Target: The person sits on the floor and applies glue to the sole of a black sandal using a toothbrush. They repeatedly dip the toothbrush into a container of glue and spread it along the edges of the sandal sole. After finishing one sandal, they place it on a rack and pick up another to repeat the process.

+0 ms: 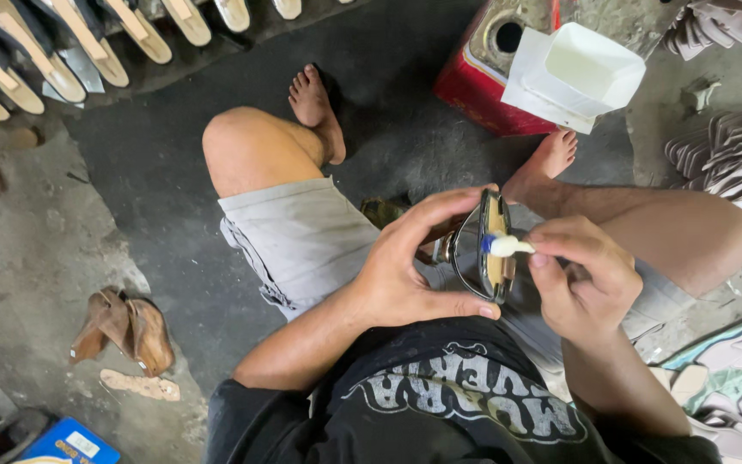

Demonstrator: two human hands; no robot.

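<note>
My left hand (410,262) grips a dark sandal (484,249) on edge over my lap, thumb under it and fingers curled over its top. The sandal's tan inner sole faces right. My right hand (581,275) pinches a small brush (501,247) with a white glue-loaded tip and a blue band, and the tip touches the tan sole. Both my bare knees and feet spread out on the grey floor below.
A white open container (581,73) rests on a red tin can (478,82) by my right foot. Rows of tan soles (70,43) lie at top left. Stacked sole pieces (727,155) lie at right. Brown leather scraps (126,331) lie at left, a blue box (66,442) at bottom left.
</note>
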